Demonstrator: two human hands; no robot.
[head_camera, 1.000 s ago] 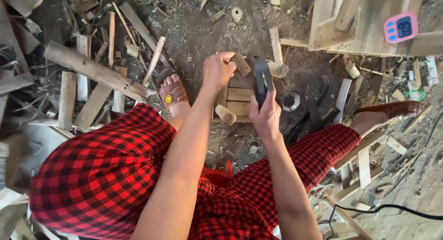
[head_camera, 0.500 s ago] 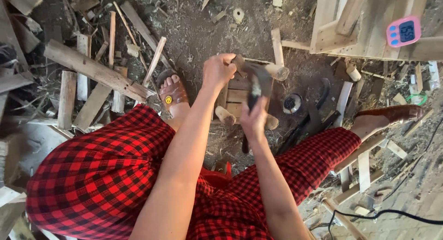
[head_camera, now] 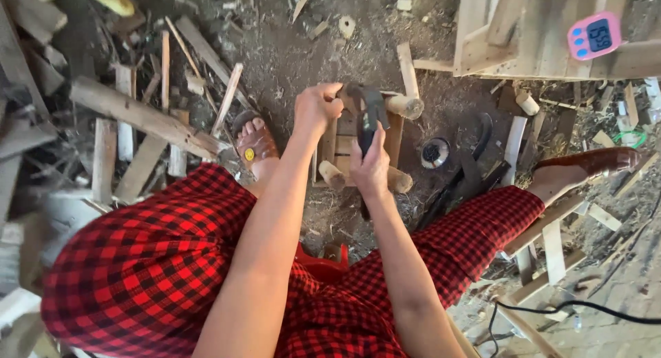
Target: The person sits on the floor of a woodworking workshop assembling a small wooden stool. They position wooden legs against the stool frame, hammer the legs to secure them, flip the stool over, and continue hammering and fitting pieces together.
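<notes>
The person sat low, knees apart in red checked trousers (head_camera: 151,261), with a red seat (head_camera: 323,261) showing between the legs. Both bare forearms reached forward and down toward the dirt floor (head_camera: 289,62).

The right hand (head_camera: 372,162) was wrapped tight around the dark handle of a hammer (head_camera: 370,113), whose head sat up near the other hand's knuckles. The left hand (head_camera: 317,107) was curled into a loose fist, fingertips pressed together as if pinching something small at the near-left corner of the stool; what it pinched was too small to tell.

The stool (head_camera: 396,134), a small slatted wooden piece with round legs, lay on the floor directly under both hands, just ahead of the knees, its pale leg ends pointing outward.

The left foot in a brown sandal (head_camera: 251,144) rested just left of it; the right foot in a brown shoe (head_camera: 592,162) was stretched out well to the right. A small round tin (head_camera: 435,153) sat just right of the stool, beside dark curved tools (head_camera: 475,165).

Further off, wood offcuts (head_camera: 138,117) littered the left side. At the far right stood a pale wooden frame (head_camera: 509,34) with a pink timer (head_camera: 593,36) on it.
</notes>
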